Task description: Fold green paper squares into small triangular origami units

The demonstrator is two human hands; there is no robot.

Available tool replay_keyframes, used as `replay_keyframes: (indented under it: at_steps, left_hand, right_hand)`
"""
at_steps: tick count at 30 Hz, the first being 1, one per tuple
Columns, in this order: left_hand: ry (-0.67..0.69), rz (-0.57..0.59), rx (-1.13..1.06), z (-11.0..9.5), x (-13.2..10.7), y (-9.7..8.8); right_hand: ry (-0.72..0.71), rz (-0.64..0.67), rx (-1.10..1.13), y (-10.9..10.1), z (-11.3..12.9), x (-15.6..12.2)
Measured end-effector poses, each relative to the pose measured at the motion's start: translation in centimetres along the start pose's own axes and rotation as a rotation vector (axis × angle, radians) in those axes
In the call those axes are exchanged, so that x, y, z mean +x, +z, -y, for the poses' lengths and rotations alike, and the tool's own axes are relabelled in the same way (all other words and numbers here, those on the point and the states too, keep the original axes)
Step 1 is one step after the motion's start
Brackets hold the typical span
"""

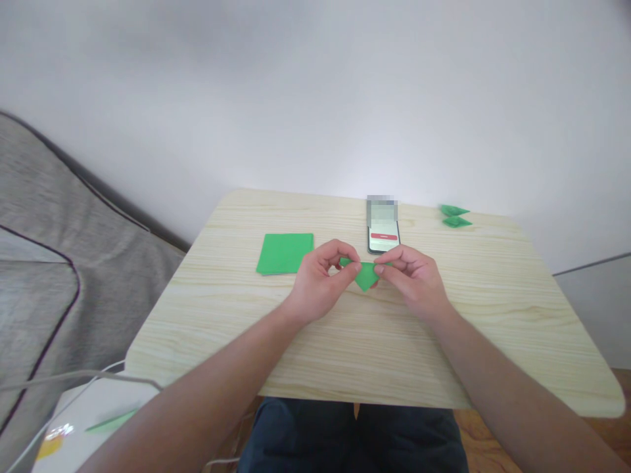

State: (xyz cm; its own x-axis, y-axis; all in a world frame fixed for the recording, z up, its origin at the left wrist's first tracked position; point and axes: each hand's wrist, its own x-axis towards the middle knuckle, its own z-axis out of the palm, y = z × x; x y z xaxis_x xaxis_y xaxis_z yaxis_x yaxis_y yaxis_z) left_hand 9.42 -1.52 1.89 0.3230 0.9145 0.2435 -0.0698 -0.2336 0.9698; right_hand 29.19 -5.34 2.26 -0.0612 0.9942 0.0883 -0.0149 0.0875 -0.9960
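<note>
Between my two hands is a small folded piece of green paper [365,276], its pointed end facing down toward me. My left hand [325,276] pinches its left side between thumb and fingers. On the other side, my right hand [413,274] pinches the top right edge the same way. The fingers cover both ends of the paper. A flat stack of green paper [284,253] lies just left of my left hand. Beyond my right hand, two folded green paper pieces [456,222] with pointed ends rest near the table's back edge.
A phone [383,233] with a lit screen lies behind my hands on the wood-grain table [365,361]. A white wall rises behind. Grey fabric [108,282] stands at the left. Lower left, cables [83,374] cross a white surface [79,420] holding a green sheet [112,422].
</note>
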Motion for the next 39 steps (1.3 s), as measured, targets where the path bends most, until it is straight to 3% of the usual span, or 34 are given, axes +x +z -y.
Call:
replay_keyframes:
  at_steps: [9, 24, 39]
  left_hand:
    - [-0.074, 0.038, -0.072, 0.10, 0.09, -0.10]
    - [-0.019, -0.017, -0.266, 0.21, 0.44, 0.02]
    - [0.007, 0.001, -0.196, -0.08, 0.24, -0.05]
  right_hand:
    - [-0.019, 0.060, 0.015, 0.10, 0.07, -0.18]
    - [-0.092, 0.032, 0.047, 0.27, 0.30, 0.01]
    - [-0.050, 0.002, 0.091, -0.49, 0.02, 0.38]
